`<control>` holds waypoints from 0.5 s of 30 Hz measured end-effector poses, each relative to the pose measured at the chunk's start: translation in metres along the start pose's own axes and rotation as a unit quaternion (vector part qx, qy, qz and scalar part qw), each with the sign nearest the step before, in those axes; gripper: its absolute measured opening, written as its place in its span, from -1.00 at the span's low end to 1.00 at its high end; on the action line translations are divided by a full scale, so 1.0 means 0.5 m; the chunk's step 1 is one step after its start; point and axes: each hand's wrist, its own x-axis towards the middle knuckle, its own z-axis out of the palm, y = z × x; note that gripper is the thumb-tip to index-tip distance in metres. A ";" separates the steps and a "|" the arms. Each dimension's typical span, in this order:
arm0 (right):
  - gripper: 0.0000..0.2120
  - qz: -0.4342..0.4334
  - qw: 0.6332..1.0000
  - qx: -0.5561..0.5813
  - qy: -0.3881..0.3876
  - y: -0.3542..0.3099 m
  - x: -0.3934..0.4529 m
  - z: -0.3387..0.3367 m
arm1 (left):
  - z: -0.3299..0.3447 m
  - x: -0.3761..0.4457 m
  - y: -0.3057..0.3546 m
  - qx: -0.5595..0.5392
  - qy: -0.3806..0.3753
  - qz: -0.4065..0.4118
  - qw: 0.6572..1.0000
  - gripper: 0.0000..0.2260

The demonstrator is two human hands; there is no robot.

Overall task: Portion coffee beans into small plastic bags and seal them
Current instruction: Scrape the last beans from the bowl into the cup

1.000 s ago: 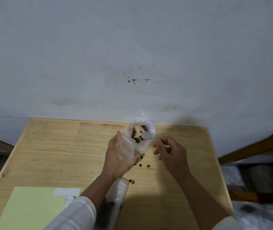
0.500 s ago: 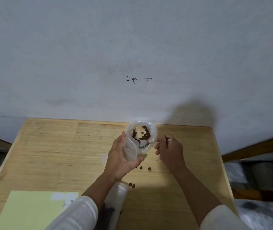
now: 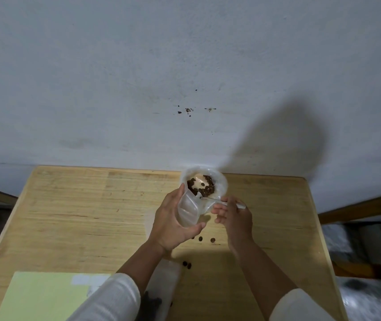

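My left hand (image 3: 172, 224) holds a small clear plastic bag (image 3: 188, 209) upright above the wooden table (image 3: 73, 216), its mouth open toward a clear container (image 3: 220, 181) at the table's back edge. Dark coffee beans (image 3: 204, 186) lie inside that container. My right hand (image 3: 233, 213) pinches a thin metal spoon (image 3: 210, 198), whose tip reaches among the beans. Several loose beans (image 3: 200, 239) lie scattered on the table under my hands.
A pale green sheet (image 3: 43, 295) lies at the table's front left. Under my left forearm lies another clear bag (image 3: 164, 288) with beans in it. A grey wall rises right behind the table. Wooden furniture (image 3: 360, 207) stands to the right.
My right hand has brought the spoon's tip into the beans in the container. My left hand has lifted the small bag slightly closer to the container. The view has shifted a little.
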 end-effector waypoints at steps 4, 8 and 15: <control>-0.77 0.017 0.999 0.030 0.006 0.002 0.009 0.002 | -0.007 0.001 -0.002 -0.010 0.009 -0.011 1.000 -0.11; -0.75 0.025 0.998 0.060 0.019 -0.005 0.014 -0.002 | -0.010 0.000 -0.001 -0.013 0.008 -0.019 1.000 -0.07; -0.67 -0.021 0.999 0.010 0.041 -0.075 0.009 -0.032 | -0.016 0.004 0.007 -0.018 0.001 -0.032 0.999 -0.01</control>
